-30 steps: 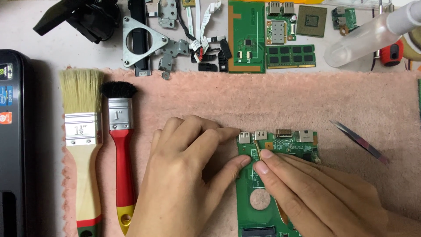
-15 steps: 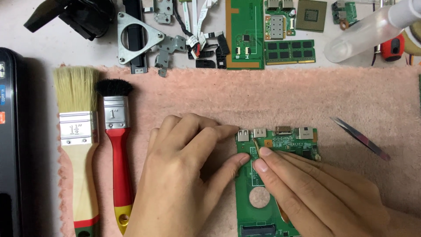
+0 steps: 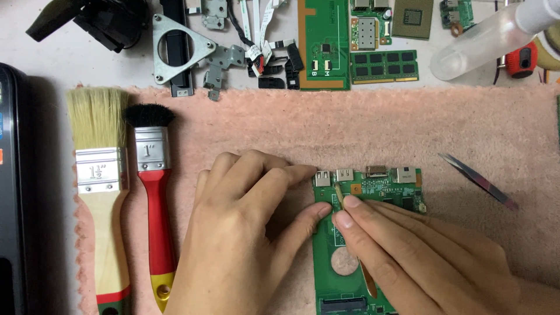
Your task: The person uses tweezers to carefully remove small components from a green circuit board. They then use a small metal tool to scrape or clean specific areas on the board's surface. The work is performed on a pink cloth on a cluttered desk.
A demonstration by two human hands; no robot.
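Brushes, two of them, lie at the left of the pink towel (image 3: 373, 122): a pale-bristled brush (image 3: 99, 192) and a red-handled brush (image 3: 153, 192), both slightly lower in view than half a second ago. Beside them the left hand (image 3: 233, 233) stays pressed flat, fingers spread, steadying one green circuit board (image 3: 344, 251) at the towel's lower middle. The right hand (image 3: 420, 256) still pinches one thin stick (image 3: 339, 195) against that board, and one pair of tweezers (image 3: 478, 181) lies further right.
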